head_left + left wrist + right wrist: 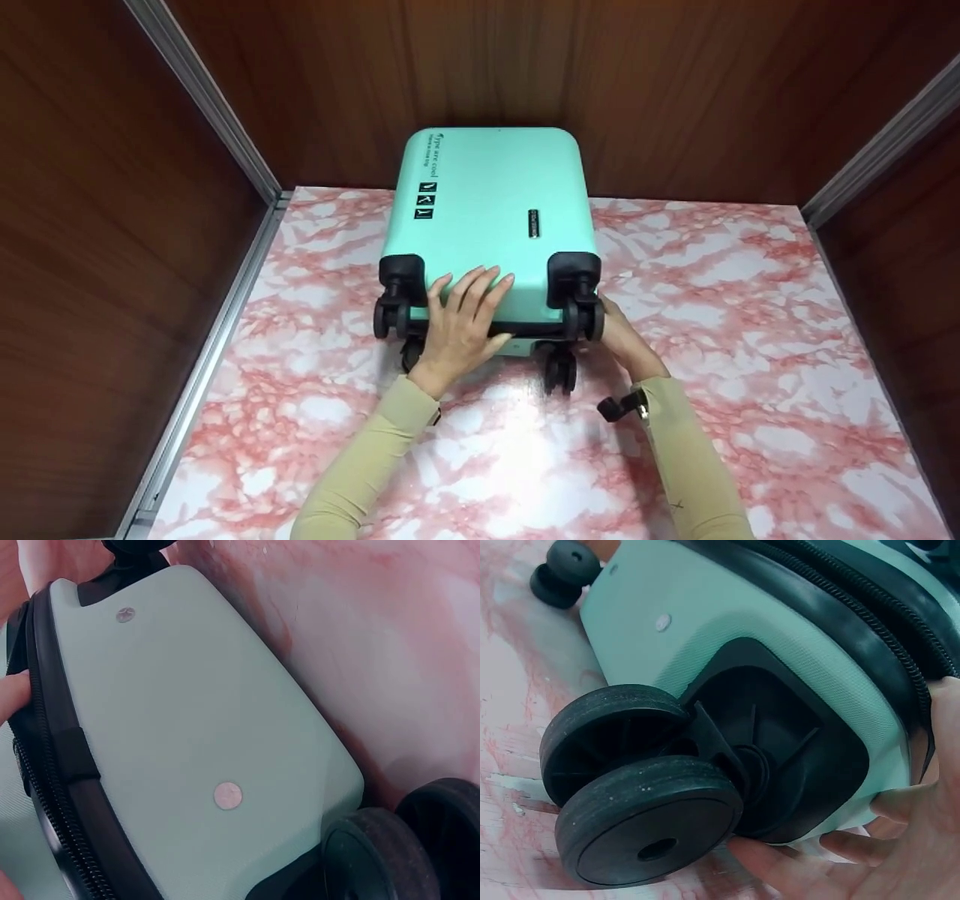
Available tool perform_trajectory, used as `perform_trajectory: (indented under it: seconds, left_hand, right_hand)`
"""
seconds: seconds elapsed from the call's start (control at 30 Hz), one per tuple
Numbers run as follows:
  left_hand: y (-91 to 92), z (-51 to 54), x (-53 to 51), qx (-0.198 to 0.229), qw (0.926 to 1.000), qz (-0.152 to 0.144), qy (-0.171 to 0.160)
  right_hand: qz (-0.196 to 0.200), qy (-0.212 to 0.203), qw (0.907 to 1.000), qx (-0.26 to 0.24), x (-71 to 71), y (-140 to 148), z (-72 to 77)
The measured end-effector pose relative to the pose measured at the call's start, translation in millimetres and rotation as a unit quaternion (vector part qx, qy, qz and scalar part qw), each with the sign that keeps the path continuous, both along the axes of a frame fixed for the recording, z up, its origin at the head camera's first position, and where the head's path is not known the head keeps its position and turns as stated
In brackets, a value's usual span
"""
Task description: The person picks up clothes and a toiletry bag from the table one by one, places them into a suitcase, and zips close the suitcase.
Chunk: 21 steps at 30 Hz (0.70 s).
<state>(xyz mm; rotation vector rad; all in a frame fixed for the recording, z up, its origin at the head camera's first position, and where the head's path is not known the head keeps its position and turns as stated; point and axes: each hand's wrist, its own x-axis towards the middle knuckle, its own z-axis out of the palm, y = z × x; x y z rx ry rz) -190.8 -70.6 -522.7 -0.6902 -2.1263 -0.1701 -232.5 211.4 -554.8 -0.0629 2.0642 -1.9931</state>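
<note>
A mint green suitcase (487, 195) lies flat on the marbled surface, its wheeled end facing me. My left hand (461, 330) rests on that end, with spread fingers on the upper shell and the thumb by the black zipper band. In the left wrist view, a fingertip touches the zipper (45, 765). At the right corner, my right hand (626, 341) is partly hidden behind a black wheel (583, 319). The right wrist view has its fingers (862, 847) curled at the suitcase's corner, beside a double wheel (652, 817), and the thumb against the zipper band.
The pink-and-white marbled surface (720, 337) extends around the suitcase. Dark wood panels (480, 60) stand behind it and on both sides, with metal rails (217, 97) at the joints. A black strap (619, 407) sticks out from my right wrist.
</note>
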Motion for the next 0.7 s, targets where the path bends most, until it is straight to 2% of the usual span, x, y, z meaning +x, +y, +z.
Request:
perform_trajectory:
  seconds: [0.27, 0.5, 0.7]
  left_hand:
    - [-1.4, -2.1, -0.2, 0.008, 0.9999, -0.010, -0.003]
    - [-1.7, -1.5, 0.3, 0.010, 0.9998, -0.016, -0.003]
    - [-1.9, -1.8, 0.9, 0.018, 0.9996, -0.022, -0.005]
  right_hand:
    - [0.032, -0.016, 0.9994, -0.006, -0.3, 3.4, 0.8]
    - [0.022, -0.030, 0.9989, -0.027, -0.6, 4.0, -4.2]
    - [0.018, -0.030, 0.9992, -0.021, -0.9, 4.3, -4.5]
